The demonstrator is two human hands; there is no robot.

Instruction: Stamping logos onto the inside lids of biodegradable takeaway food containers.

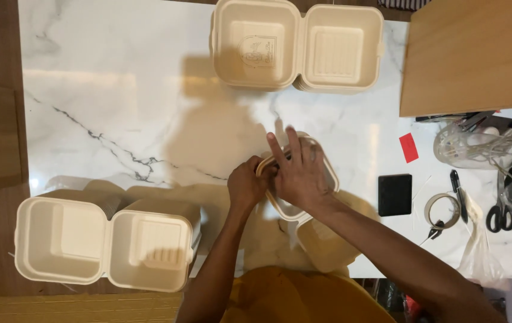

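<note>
Scissors, tape roll, black pad
</note>
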